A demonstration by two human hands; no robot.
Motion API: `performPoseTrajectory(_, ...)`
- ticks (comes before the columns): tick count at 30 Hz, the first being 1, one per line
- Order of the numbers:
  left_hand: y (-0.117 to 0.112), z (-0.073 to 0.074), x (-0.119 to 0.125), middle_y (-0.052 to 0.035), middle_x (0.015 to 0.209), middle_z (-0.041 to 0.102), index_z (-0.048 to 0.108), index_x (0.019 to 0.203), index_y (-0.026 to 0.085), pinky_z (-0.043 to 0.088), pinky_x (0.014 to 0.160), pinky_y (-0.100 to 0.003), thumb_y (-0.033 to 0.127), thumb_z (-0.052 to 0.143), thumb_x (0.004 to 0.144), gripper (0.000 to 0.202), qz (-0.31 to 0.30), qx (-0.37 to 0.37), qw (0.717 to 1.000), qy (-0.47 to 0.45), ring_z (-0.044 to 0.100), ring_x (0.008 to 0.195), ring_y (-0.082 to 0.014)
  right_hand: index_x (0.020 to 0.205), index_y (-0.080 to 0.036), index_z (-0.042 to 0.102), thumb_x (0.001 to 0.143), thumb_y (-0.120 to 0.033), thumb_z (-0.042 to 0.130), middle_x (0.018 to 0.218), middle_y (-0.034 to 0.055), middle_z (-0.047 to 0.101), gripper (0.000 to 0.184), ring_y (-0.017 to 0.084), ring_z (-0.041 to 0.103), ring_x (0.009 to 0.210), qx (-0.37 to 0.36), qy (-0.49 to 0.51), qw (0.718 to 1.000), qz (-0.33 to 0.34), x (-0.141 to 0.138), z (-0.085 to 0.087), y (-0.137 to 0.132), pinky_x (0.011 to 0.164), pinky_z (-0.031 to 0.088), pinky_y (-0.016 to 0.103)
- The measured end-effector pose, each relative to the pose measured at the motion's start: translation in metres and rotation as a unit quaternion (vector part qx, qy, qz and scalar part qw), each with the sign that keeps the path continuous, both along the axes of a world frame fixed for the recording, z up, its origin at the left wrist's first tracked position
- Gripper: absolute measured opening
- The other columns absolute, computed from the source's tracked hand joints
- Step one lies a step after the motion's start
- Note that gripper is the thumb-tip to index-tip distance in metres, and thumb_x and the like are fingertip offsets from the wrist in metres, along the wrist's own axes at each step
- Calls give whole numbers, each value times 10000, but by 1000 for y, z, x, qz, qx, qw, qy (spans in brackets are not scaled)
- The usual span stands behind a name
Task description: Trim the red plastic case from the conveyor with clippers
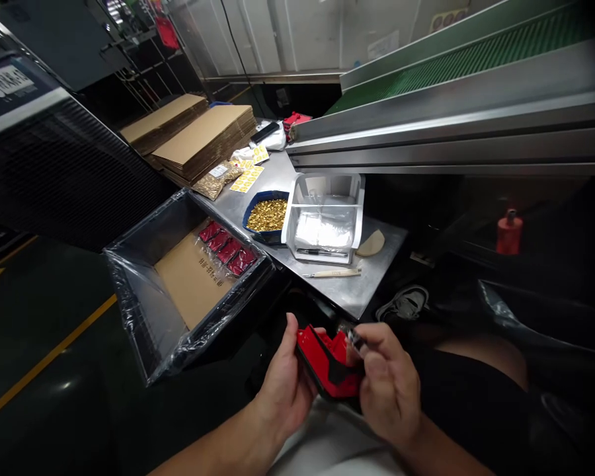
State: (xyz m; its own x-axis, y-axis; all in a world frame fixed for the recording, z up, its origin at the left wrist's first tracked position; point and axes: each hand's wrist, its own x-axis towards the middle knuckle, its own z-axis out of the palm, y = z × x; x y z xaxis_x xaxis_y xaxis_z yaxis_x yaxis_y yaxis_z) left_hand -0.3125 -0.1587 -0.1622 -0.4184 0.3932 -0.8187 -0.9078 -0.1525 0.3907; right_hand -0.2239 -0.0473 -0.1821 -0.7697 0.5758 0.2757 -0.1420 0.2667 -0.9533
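My left hand (290,380) is wrapped round the left side of a red and black molded plastic part (327,363), held low in front of my body. My right hand (391,380) is closed at the part's right side. Between its thumb and forefinger sits a small dark, partly clear tool (357,342), its tip close to the red surface. Motion blur hides the tool's exact kind and whether it touches the part. Beyond my hands, a light-handled knife-like tool (334,273) lies on the metal table (347,294).
Left stands a plastic-lined crate (143,317) with bagged red parts (228,250) on cardboard. On the table are a white bin (287,228) of clear bags and a blue tray (248,213) of brass-coloured pieces. Cardboard stacks (208,135) lie behind; a green conveyor (441,69) slopes above right.
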Motion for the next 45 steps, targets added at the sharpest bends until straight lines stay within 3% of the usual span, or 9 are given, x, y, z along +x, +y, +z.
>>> performPoseTrajectory(3, -10, -8, -1, -101, 1138, 622, 607, 1157, 168, 484, 913, -303, 535, 612, 940, 426, -83, -103, 950, 282, 588, 1089, -241, 943, -112, 533, 973, -520, 320, 754, 33, 533, 462, 29, 507, 669, -181, -113, 976, -38, -5, -4, 6, 618, 448, 139)
performPoseTrajectory(6, -18, -4, -2, -67, 1298, 560, 623, 1200, 233, 372, 1087, -323, 387, 598, 976, 272, -168, -129, 809, 548, 505, 1240, -230, 894, -109, 530, 926, -655, 337, 773, 37, 530, 580, 27, 479, 655, -259, -161, 951, -48, -11, 0, 13, 593, 438, 135)
performPoseTrajectory(8, -19, 2, -1, -58, 1332, 562, 623, 1240, 260, 310, 1155, -365, 332, 552, 999, 261, -210, -104, 749, 620, 478, 1291, -237, 887, -111, 531, 911, -684, 346, 766, 33, 518, 603, 24, 470, 661, -268, -174, 947, -41, -13, 2, 16, 603, 440, 128)
performPoseTrajectory(12, -19, 7, 6, -52, 1293, 617, 591, 1318, 278, 208, 1223, -442, 281, 520, 1004, 322, -265, -70, 699, 661, 539, 1238, -242, 882, -120, 537, 905, -710, 328, 691, 16, 472, 626, 22, 451, 625, -251, -205, 946, -29, -12, 5, 17, 583, 426, 129)
performPoseTrajectory(25, -14, 10, 15, -71, 1237, 624, 553, 1326, 259, 437, 1036, -353, 231, 567, 951, 376, -279, -76, 642, 710, 560, 1169, -245, 845, -121, 528, 925, -696, 286, 674, 5, 464, 629, 7, 434, 606, -152, -255, 955, -8, -5, 13, 20, 579, 395, 127)
performPoseTrajectory(32, -11, 12, 18, -36, 1266, 609, 464, 1355, 260, 342, 1146, -318, 202, 522, 971, 393, -299, -82, 605, 733, 536, 1215, -196, 840, -120, 517, 920, -693, 305, 656, 2, 456, 617, 8, 419, 581, -132, -260, 957, -10, -5, 14, 21, 552, 383, 129)
performPoseTrajectory(36, -10, 8, 22, -62, 1252, 598, 423, 1367, 234, 271, 1218, -375, 316, 707, 892, 559, -305, -104, 594, 737, 552, 1179, -221, 827, -118, 505, 918, -698, 309, 672, 1, 454, 620, 3, 419, 597, -138, -265, 954, -9, -7, 13, 20, 567, 388, 124)
performPoseTrajectory(39, -12, 6, 23, -64, 1263, 588, 396, 1384, 244, 244, 1238, -399, 329, 805, 813, 708, -317, -101, 604, 724, 547, 1183, -232, 824, -116, 503, 918, -704, 300, 677, 1, 446, 629, 3, 412, 608, -147, -275, 950, -5, -6, 12, 19, 580, 386, 123)
performPoseTrajectory(45, -25, 14, 11, -26, 1346, 558, 427, 1422, 291, 254, 1211, -338, 363, 609, 968, 495, -380, -39, 656, 651, 500, 1271, -208, 841, -125, 517, 911, -706, 318, 676, -1, 446, 619, 5, 408, 607, -132, -293, 947, 10, -2, 10, 23, 575, 375, 127)
